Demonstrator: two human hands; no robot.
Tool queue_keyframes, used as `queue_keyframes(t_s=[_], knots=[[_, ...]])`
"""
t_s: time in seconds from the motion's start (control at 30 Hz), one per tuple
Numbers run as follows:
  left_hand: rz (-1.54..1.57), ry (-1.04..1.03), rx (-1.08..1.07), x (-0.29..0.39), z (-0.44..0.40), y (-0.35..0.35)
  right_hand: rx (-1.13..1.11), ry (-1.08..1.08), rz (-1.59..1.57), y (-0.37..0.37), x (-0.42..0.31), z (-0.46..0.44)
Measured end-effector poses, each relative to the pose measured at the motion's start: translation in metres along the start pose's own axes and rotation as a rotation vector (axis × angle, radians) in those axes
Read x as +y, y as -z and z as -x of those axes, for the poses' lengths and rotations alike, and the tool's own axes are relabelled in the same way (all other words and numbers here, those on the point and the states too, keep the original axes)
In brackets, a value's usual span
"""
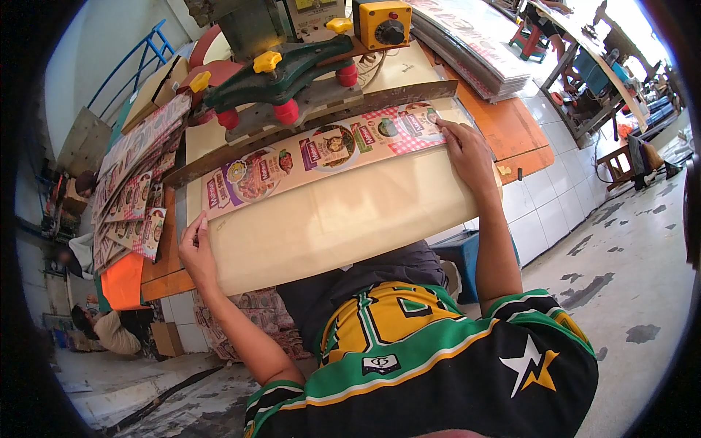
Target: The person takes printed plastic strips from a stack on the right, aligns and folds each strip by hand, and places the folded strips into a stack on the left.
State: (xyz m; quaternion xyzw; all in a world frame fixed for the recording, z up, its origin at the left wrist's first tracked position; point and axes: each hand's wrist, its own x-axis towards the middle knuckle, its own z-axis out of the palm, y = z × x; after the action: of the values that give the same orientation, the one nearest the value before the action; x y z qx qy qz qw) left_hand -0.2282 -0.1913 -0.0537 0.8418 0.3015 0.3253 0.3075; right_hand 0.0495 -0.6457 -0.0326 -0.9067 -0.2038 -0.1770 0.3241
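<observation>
A long printed strip (296,162) with food pictures and red-checked patches lies along a metal bar (398,96). Below it a cream sheet (350,226) spreads toward my lap. My left hand (197,252) has its fingers closed at the strip's lower left corner, over the cream sheet's left edge. At the far right end, my right hand (466,150) curls its fingers on the strip's edge. Over the bar stands a machine with a dark green arm (292,71), red round feet (285,112) and yellow knobs (267,61).
Left of the machine, printed pieces (135,175) are piled beside an orange sheet (123,281). A tall stack of printed sheets (482,55) lies at the back right. A yellow control box (382,25) tops the machine. Other people (117,332) are at lower left.
</observation>
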Motion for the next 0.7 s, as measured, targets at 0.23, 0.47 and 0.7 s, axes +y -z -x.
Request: queue_keyframes(t_s=[0.23, 0.47, 0.7], knots=[[0.022, 0.027, 0.007, 0.0, 0.0, -0.001, 0.02, 0.013, -0.003, 0.0, 0.0, 0.001], [0.142, 0.106, -0.034, 0.006, -0.009, 0.001, -0.031, -0.088, -0.147, 0.006, 0.0, -0.005], [0.033, 0.053, -0.246, -0.008, -0.055, -0.003, -0.319, -0.263, -0.071, 0.008, 0.004, -0.044]])
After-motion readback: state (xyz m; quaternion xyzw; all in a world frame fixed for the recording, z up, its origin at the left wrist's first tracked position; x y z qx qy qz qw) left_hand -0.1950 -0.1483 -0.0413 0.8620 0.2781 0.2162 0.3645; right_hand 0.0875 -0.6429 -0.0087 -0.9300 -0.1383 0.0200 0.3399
